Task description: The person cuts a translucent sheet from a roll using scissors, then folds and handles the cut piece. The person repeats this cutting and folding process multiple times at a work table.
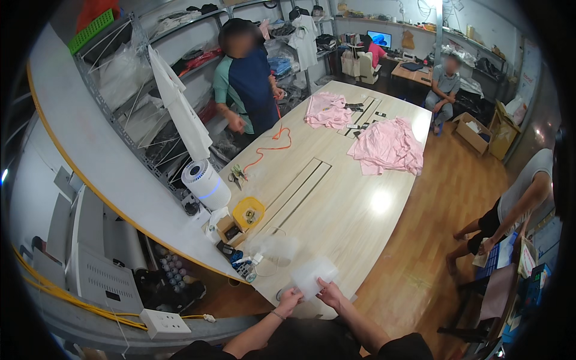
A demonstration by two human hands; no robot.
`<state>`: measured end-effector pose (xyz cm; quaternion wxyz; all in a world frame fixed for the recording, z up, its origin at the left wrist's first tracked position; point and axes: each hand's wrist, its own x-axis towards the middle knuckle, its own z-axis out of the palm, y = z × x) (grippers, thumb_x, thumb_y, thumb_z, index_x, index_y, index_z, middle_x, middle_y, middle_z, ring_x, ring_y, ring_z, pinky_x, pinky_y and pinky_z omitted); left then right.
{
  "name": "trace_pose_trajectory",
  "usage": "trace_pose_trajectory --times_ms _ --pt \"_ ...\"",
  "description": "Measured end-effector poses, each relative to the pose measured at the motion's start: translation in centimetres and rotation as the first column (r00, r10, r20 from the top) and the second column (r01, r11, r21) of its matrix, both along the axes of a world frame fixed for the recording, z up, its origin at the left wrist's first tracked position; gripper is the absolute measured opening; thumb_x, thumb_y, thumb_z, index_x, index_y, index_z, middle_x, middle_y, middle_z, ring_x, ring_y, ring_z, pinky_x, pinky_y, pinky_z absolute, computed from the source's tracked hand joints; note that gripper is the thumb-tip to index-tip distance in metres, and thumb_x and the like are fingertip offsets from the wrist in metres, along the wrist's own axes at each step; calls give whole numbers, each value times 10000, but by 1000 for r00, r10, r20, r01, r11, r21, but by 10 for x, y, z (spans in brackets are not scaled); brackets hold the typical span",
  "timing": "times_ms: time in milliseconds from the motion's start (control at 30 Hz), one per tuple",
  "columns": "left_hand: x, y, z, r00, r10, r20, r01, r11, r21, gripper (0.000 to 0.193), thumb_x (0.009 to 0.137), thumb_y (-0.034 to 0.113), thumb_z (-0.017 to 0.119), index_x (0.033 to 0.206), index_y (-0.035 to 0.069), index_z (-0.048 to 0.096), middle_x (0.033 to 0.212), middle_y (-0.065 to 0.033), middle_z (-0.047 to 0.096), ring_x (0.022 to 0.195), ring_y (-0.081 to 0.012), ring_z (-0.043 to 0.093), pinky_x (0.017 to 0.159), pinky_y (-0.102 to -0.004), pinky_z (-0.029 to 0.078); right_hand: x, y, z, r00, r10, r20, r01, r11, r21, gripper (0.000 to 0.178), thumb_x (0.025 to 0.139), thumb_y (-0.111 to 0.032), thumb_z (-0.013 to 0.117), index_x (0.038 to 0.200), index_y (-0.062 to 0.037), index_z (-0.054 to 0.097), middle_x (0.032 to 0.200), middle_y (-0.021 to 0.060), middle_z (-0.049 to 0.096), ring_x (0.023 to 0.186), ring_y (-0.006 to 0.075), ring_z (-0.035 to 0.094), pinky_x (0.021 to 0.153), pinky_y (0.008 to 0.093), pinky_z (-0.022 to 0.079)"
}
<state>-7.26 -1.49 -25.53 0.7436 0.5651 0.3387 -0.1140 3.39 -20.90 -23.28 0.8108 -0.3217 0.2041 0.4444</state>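
Observation:
At the near end of the long pale table [354, 222], I hold a translucent whitish plastic sheet [314, 275], whose exact kind I cannot make out. My left hand [290, 299] pinches its near left edge. On the right edge, my right hand [329, 291] grips it with the thumb on top. Just beyond lies another clear, crumpled piece of plastic [279, 247]. More see-through material shows on the table below my hands, partly hidden by my forearms.
Along the left edge stand a yellow bowl [257, 206], a small cardboard box [228, 228], a white cylindrical appliance [207, 185] and scissors [236, 174]. Pink garments [387, 147] lie at the far end. A person [249, 90] handles an orange cord [264, 150]; another person [516, 192] stands right.

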Motion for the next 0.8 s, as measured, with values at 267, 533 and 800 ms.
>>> trace_pose_trajectory --times_ms 267,533,800 --pt "5 -1 48 955 -267 131 76 647 759 163 962 205 764 1087 114 813 1028 -92 796 945 -279 764 806 -400 582 -6 -2 -41 957 85 -277 -78 996 37 763 953 -362 851 1542 -133 423 1530 142 469 1420 341 506 1197 619 451" --pt "-1 3 89 681 -726 96 -34 100 994 164 852 213 760 1006 231 813 948 9 738 925 -201 699 845 -414 482 -5 12 9 948 110 -299 -113 994 8 787 1035 -454 728 1634 -124 341 1713 225 285 1487 381 442 1153 586 490" --pt "-7 -6 92 564 -822 85 -58 64 996 339 830 175 771 1163 239 785 1150 15 713 1116 -216 654 969 -439 463 -10 19 -16 973 200 -115 -173 963 208 435 1055 -347 686 1354 -38 621 1269 157 705 1176 314 687 1072 490 541"
